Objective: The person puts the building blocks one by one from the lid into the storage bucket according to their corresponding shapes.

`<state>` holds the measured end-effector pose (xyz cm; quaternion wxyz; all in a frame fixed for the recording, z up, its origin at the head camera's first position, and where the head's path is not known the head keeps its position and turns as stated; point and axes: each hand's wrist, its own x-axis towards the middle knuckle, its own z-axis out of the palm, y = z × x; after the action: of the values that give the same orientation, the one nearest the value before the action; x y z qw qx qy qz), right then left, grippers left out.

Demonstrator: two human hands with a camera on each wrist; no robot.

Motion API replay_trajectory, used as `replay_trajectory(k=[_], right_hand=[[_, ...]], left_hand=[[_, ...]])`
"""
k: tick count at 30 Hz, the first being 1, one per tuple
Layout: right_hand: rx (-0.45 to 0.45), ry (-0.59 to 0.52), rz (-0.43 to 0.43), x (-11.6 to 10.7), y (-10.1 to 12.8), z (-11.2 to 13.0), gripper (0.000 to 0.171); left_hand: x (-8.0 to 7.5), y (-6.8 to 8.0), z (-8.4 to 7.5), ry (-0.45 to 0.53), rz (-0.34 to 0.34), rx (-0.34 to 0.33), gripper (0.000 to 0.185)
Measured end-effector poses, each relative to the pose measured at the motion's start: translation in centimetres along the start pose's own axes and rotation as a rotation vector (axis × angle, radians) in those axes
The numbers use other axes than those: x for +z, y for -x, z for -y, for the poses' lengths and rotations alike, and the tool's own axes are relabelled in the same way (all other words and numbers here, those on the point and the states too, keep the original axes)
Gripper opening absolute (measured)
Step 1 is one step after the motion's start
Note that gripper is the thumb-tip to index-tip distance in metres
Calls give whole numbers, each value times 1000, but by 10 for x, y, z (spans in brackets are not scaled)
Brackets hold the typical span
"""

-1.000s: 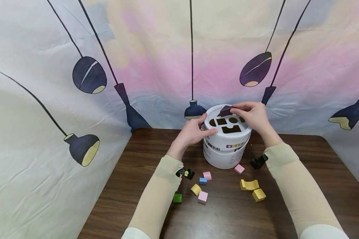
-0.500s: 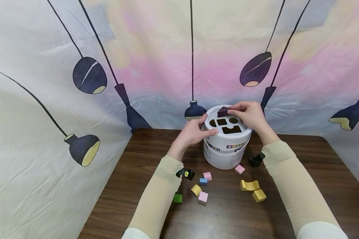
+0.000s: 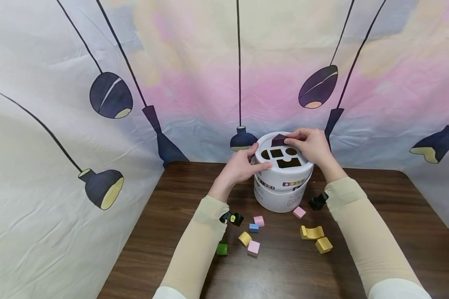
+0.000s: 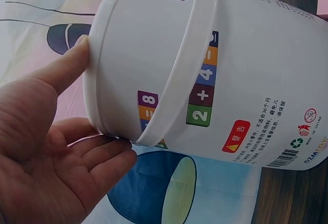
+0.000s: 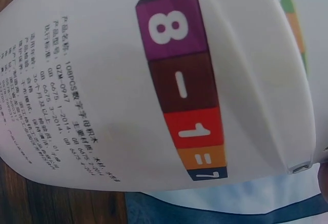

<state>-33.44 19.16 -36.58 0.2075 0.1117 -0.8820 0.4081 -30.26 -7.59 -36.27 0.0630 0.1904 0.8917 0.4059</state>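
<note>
A white bucket [image 3: 275,199] with a shape-sorter lid [image 3: 303,162] stands at the back of the table. My left hand [image 3: 241,166] holds the lid's left side, its thumb and fingers spread along the rim; in the left wrist view the thumb [image 4: 72,62] rests against the lid edge and the other fingers lie beneath. My right hand [image 3: 312,145] pinches a dark purple triangular block [image 3: 278,140] at the far part of the lid. The block covers the lid surface beneath it. Square, round, half-round and notched holes show in front of it. The right wrist view shows mostly the bucket wall [image 5: 113,106].
Left of centre on the wooden table [image 3: 269,274] lie a pink half-round block [image 3: 259,220], a blue block [image 3: 253,227], a yellow cylinder [image 3: 245,238], a pink cube [image 3: 253,248] and a green block [image 3: 222,249]. A pink block [image 3: 299,212], yellow arch [image 3: 312,232] and yellow cube [image 3: 323,245] lie rightward.
My right hand has shifted slightly left, and the tilted triangular block has turned to stand more squarely on the far part of the lid. The left hand keeps its place.
</note>
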Motion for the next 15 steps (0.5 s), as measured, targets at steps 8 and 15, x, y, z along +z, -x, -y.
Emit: replay_trajectory(k=[8, 15], right_hand=[[-1, 31, 7, 2, -1, 3, 20], [16, 44, 12, 2, 0, 2, 18]], left_hand=[[0, 1, 2, -6, -14, 5, 97], [1, 0, 2, -5, -13, 10, 97]])
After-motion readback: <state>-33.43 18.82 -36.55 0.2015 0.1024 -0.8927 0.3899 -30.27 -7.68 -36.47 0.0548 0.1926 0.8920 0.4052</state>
